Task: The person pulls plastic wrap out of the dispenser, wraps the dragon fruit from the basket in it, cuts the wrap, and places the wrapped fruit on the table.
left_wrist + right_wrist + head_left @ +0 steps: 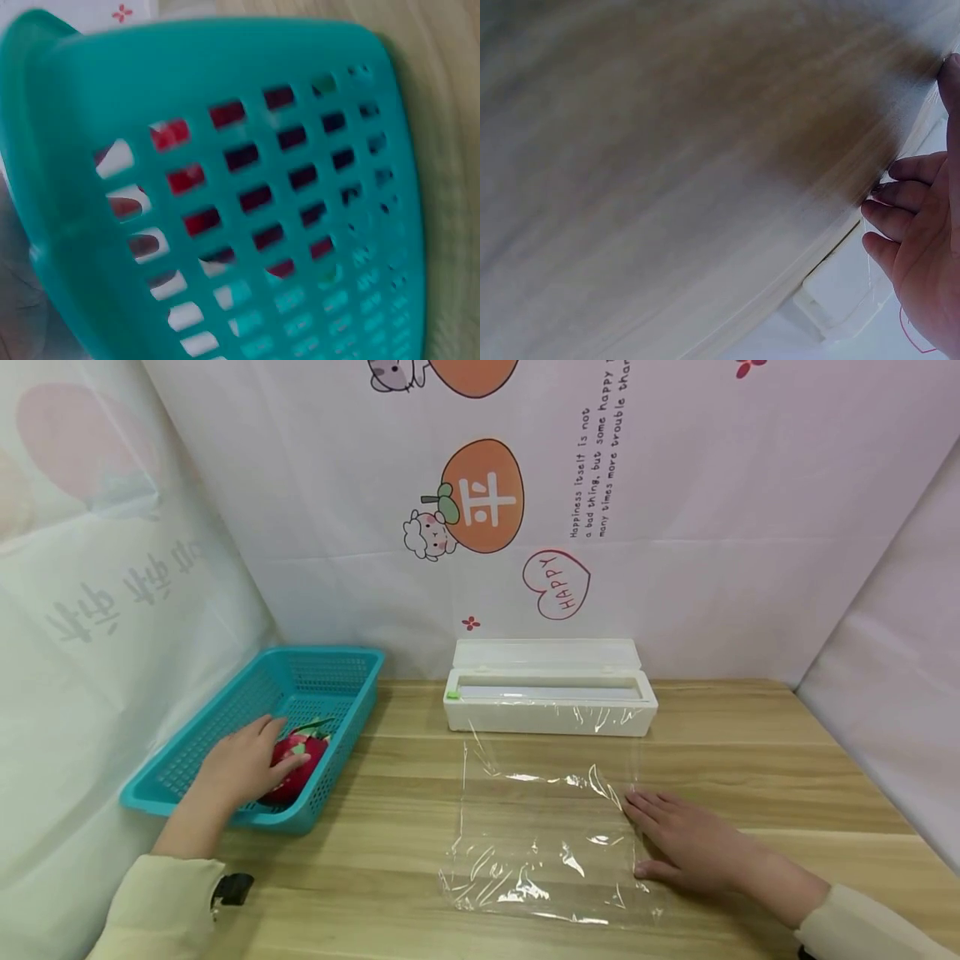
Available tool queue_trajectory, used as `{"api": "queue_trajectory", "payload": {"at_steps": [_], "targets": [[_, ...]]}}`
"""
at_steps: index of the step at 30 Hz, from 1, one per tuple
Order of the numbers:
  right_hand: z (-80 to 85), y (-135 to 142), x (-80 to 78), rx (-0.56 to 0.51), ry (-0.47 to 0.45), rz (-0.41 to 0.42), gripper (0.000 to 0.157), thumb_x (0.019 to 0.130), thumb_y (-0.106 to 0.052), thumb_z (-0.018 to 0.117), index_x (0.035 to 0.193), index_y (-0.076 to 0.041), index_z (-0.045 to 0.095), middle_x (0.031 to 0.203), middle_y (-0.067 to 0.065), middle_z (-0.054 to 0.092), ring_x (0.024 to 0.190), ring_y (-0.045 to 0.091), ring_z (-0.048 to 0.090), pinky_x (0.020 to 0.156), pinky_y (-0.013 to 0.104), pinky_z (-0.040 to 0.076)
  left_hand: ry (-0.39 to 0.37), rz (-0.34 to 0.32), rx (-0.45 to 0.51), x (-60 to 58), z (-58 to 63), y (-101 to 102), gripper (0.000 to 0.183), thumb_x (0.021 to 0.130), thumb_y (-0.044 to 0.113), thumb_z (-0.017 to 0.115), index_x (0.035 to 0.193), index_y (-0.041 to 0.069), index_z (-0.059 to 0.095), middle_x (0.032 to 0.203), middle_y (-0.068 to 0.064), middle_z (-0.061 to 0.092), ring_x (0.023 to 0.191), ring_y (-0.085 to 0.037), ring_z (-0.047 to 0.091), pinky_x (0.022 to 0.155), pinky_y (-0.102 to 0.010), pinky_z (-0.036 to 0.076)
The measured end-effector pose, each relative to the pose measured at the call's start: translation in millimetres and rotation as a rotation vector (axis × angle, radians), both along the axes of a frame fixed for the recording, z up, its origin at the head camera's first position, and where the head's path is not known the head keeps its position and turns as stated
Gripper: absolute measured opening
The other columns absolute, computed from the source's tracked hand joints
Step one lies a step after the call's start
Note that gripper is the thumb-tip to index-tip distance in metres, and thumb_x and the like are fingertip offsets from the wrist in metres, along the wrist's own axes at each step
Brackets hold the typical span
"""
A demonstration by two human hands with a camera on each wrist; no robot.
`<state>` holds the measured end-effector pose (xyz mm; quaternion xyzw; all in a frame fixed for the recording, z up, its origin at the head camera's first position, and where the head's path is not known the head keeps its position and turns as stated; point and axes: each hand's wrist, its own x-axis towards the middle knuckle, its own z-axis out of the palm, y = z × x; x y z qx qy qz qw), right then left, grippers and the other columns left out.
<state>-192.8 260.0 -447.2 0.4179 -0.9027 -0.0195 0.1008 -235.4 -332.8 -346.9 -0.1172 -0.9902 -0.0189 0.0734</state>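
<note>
Both hands are well apart on my feed. With twelve o'clock pointing away from the wearer, the left hand is in a teal basket, thumb across a red fruit, fingers fairly straight and spread from the thumb; I cannot tell how much hold it has. The right hand lies on the table, fingers extended and gripping nothing I can make out, tips at the three o'clock edge of a sheet of clear film (mostly glints, so I trace its edges with care).

I judge that the coming move turns on how fruit and film lie to each other. From the fruit, the film lies between three and four o'clock, beyond the basket's near wall. The fruit's long axis seems to lean toward one o'clock, its green tips at that end. The left hand is far the nearer to it; the right has the film at nine. The film runs toward twelve, over the front of a white box with its lid raised, whose length runs nine to three.
</note>
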Motion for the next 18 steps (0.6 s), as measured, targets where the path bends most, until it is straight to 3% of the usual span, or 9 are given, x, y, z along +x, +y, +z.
{"api": "queue_trajectory", "payload": {"at_steps": [8,18], "targets": [[0.3,-0.6,-0.2,0.001,-0.016,0.013,0.080,0.093,-0.059,0.051,0.134,0.009,0.049,0.138,0.026,0.048,0.125,0.041,0.047,0.099,0.052,0.039,-0.170,0.079,0.122,-3.0,-11.6,-13.0,0.097,0.089,0.064,0.055,0.141,-0.014,0.030,0.137,-0.042,0.034,0.122,-0.058,0.036,0.091,-0.069,0.037],[0.7,-1.2,0.2,-0.004,-0.038,-0.005,0.080,0.093,-0.060,0.051,0.135,0.009,0.049,0.138,0.026,0.048,0.126,0.040,0.047,0.101,0.052,0.038,-0.235,0.113,0.230,-10.0,-25.8,-13.4,0.106,0.085,0.060,0.064,0.144,-0.014,0.016,0.131,-0.042,0.038,0.108,-0.052,0.048,0.078,-0.060,0.049]]}}
